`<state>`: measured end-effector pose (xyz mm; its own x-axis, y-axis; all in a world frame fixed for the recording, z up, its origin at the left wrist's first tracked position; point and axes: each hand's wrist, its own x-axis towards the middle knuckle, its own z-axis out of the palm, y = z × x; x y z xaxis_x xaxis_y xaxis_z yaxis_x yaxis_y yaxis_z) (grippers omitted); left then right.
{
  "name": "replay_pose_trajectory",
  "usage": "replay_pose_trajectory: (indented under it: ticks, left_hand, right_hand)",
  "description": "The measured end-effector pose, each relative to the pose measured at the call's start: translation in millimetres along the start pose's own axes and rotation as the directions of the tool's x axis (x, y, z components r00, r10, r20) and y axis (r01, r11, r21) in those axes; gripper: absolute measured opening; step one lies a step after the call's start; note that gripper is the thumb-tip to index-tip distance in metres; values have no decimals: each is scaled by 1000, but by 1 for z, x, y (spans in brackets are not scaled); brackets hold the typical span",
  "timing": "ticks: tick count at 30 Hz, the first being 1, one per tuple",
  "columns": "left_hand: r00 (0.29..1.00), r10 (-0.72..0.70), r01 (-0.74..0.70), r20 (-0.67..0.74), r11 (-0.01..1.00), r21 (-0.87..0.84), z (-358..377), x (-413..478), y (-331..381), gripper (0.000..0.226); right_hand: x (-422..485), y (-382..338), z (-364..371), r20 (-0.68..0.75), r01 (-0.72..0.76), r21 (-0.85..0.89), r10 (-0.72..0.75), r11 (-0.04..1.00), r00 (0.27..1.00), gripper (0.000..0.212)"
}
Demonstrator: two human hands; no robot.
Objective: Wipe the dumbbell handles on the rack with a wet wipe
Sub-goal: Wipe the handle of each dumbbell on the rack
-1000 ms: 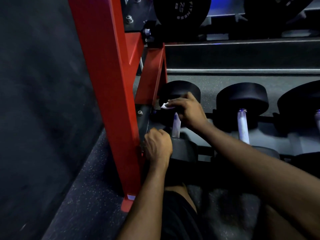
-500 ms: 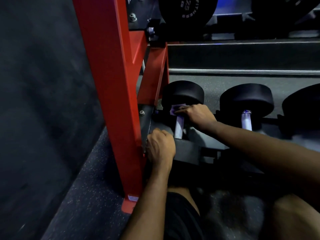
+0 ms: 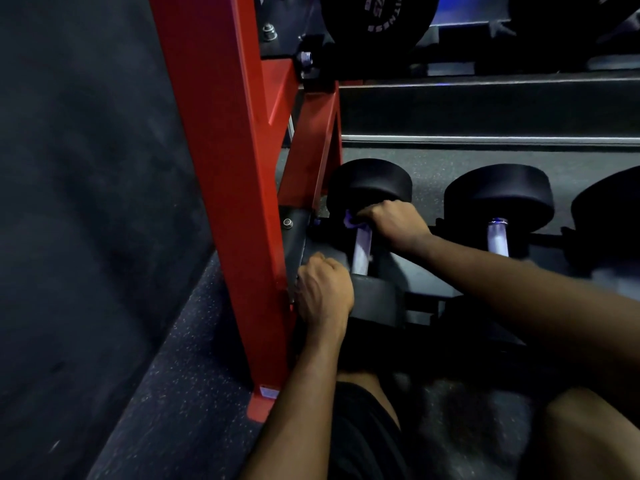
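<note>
Wipe mostly hidden under the right hand

The right hand (image 3: pixel 393 225) clutches the wipe (image 3: pixel 350 219) (probably bunched) on the handle (image 3: pixel 361 250), which runs away from the camera; the left hand (image 3: pixel 323 292) is fisted by the dumbbell (image 3: pixel 369 188).

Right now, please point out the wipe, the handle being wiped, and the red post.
wipe (image 3: pixel 350 219), head view, bunched edge beside the fingers
handle (image 3: pixel 361 252), head view, bare middle of the bar
red post (image 3: pixel 221 168), head view, front face

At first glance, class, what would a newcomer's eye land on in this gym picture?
The bright red rack post slants down the left-centre, standing out against the dark floor. Beside it, the right hand presses a wipe at the far end of the nearest dumbbell's handle, while the left hand rests fisted on its near end.
</note>
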<state>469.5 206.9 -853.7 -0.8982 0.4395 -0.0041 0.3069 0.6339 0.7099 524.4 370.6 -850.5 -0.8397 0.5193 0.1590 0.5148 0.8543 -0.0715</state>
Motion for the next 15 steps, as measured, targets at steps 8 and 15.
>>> replay_pose_trajectory:
  ticks: [8,15]
  left_hand:
    - [1000,8,-8,1,1000,2,1,1,-1,36]
    - [1000,17,-17,8,999,30,0,0,1,35]
  right_hand:
    - [-29,12,-3,-65,-7,40,10,999,998,43]
    - [-43,3,5,-39,-474,437,542,765,839,34]
